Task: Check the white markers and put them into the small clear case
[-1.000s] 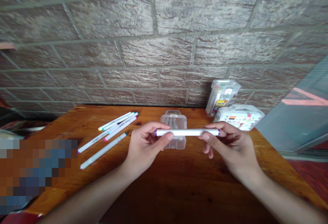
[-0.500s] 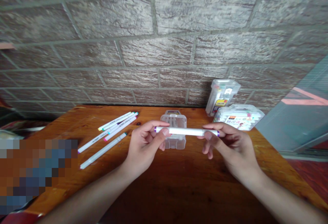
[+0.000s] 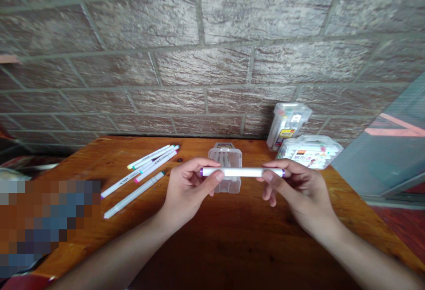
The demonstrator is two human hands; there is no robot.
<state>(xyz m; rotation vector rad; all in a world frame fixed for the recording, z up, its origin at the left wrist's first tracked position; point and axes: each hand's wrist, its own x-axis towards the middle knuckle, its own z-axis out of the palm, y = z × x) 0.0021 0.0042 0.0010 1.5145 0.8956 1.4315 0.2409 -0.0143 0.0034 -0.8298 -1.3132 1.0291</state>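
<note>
A white marker [image 3: 241, 172] with purple ends is held level above the table, one end in each hand. My left hand [image 3: 189, 188] pinches its left part between thumb and fingers. My right hand [image 3: 299, 188] grips the right part the same way, its lower fingers curled beneath. Behind the marker stands a clear plastic case [image 3: 229, 187], open at the top, partly covered by the marker. To the left of my left hand, several white markers with coloured ends lie loosely on the table, among them a grey-white one [image 3: 133, 196] closest to me.
The wooden table [image 3: 212, 241] meets a brick wall [image 3: 206, 68] at the back. At the back right stand an upright clear case of markers [image 3: 287, 126] and a wider clear marker case [image 3: 310, 152] with a printed label. A grey panel [image 3: 392, 148] is on the right.
The marker has shifted very slightly downward and turned a little in my fingers, now lying more level. Both hands stay almost in place; the other things have not moved.
</note>
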